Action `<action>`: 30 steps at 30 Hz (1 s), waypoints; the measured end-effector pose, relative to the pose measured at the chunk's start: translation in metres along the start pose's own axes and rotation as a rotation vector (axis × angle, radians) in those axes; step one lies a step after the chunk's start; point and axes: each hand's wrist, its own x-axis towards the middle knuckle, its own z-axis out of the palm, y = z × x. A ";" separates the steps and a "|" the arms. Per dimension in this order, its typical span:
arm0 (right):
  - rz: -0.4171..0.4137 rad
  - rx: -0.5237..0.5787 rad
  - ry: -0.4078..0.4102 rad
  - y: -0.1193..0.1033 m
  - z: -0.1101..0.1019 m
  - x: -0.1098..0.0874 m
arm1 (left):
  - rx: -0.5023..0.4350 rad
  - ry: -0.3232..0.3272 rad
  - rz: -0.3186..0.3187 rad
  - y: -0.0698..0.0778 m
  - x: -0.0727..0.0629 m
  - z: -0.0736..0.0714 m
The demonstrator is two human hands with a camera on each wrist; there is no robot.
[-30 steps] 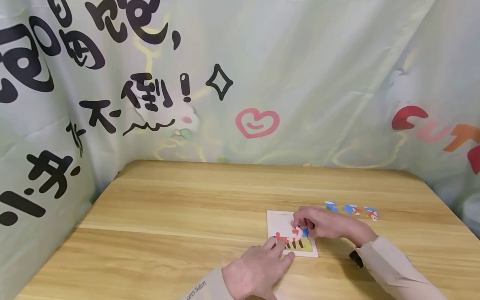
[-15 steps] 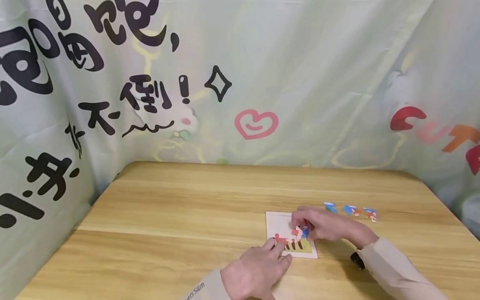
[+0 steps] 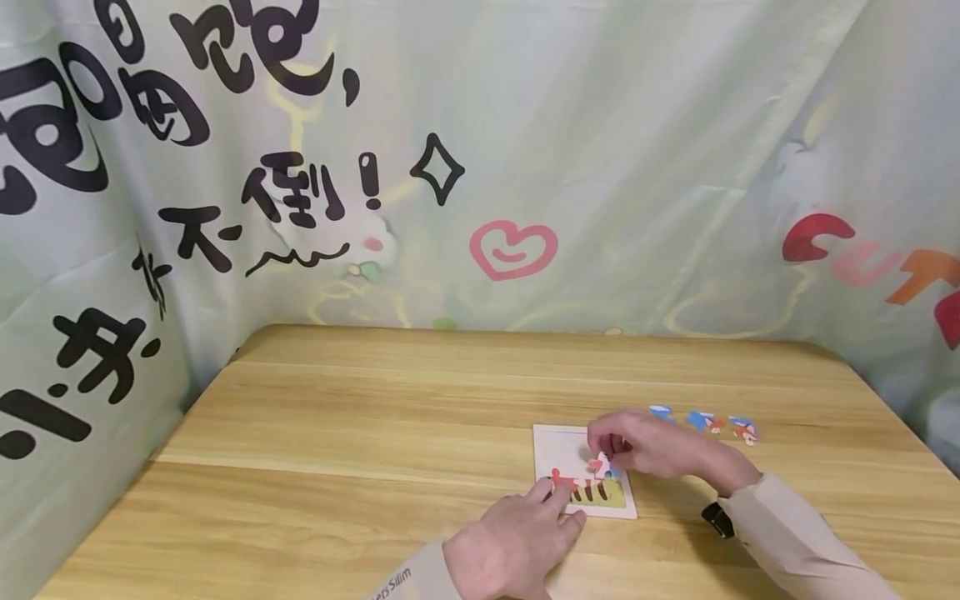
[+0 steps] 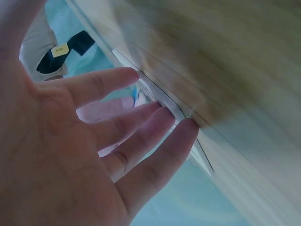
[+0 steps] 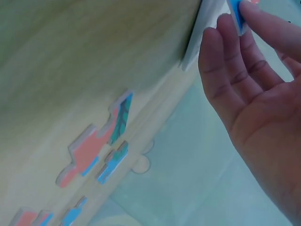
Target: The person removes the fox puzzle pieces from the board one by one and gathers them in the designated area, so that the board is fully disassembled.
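A flat jigsaw puzzle board with a white frame lies on the table; assembled pieces with red, yellow-green and dark stripes fill its near part. My left hand rests its fingertips on the near left of the board, fingers spread and mostly straight. In the left wrist view, those fingers meet the board's edge. Over the right side of the board, my right hand pinches a jigsaw piece between thumb and fingers. The right wrist view shows the blue part of this piece, tilted up.
Loose jigsaw pieces lie on the wooden table beyond my right hand. Close up, one is largely red with a green patch. A printed curtain hangs behind the table. A black device sits at my right wrist.
My right hand rises slightly, and the pinched piece tilts, showing more of its pale and red side. My left hand stays on the board.
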 end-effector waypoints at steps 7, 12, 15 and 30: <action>-0.018 0.002 0.025 0.001 -0.004 -0.003 | -0.030 -0.004 0.006 -0.001 -0.001 0.000; -0.021 -0.012 0.038 0.002 -0.012 -0.009 | -0.033 -0.008 0.001 -0.001 0.000 0.001; 0.018 0.002 0.032 0.004 -0.018 -0.016 | -0.030 0.002 0.004 -0.001 0.000 0.001; 0.094 0.018 0.113 0.027 -0.037 -0.059 | -0.001 0.019 0.003 0.000 -0.001 0.000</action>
